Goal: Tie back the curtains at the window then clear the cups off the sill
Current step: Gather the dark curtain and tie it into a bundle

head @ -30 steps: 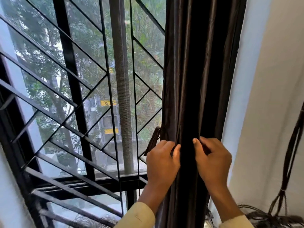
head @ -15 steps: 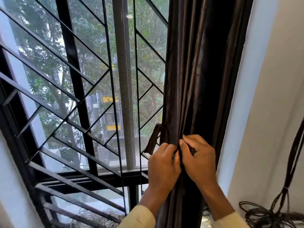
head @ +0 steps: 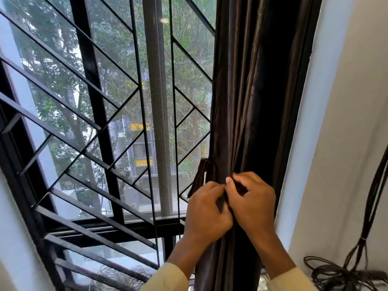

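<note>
Brown curtain (head: 252, 101) is bunched against the frame so the tie-back strap (head: 199, 175) can close round it. My left hand (head: 206, 208) and right hand (head: 251, 203) meet in front, fingers (head: 241, 178) curled tight, pinching what I take for the strap ends. Strap loop just left of the fingers. No cups in view.

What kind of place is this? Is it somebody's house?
Probably a room in a home, maybe upstairs, right at a window. There's a dark brown curtain, a black metal window grille, and treetops and another building outside.
</note>
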